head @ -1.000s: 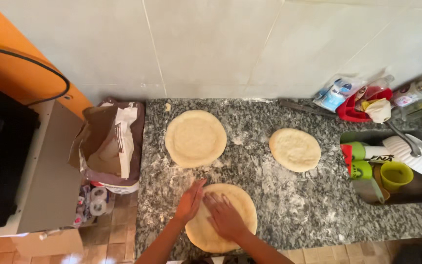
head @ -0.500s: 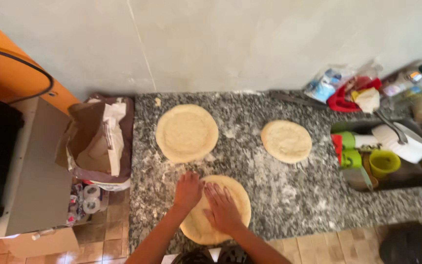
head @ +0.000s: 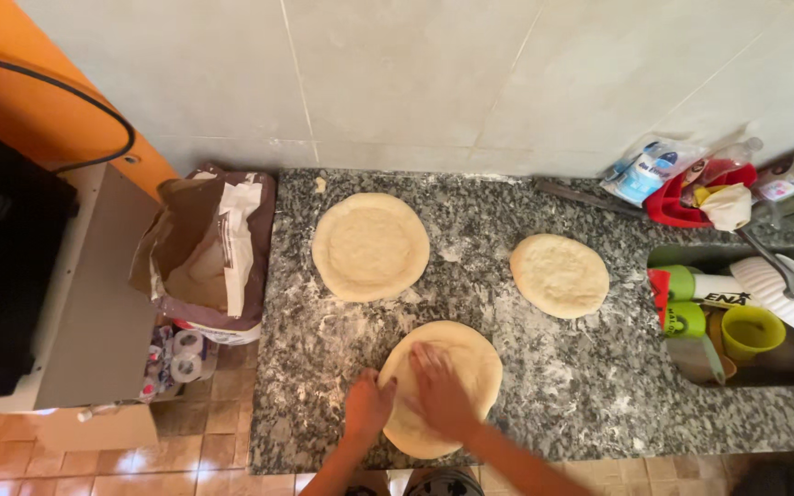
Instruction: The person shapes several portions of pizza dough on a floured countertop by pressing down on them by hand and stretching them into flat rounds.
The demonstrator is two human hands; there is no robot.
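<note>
- Left hand (head: 368,406): flat, fingers together, resting at the left edge of the near dough round (head: 457,367); nothing grasped.
- Right hand (head: 440,390): palm down, fingers spread, pressed on top of the same round; nothing grasped.
- Near dough round: pale flat disc at the near edge of the granite counter (head: 581,386), on scattered flour.
- Open flour sack (head: 209,253): left, just beside the counter's edge.
- Smaller dough round (head: 559,275): farther, right.
- Larger dough round (head: 370,245): farther, left of centre, apart from the others.
- Sink (head: 765,367): far right, holding a yellow cup (head: 751,332).
</note>
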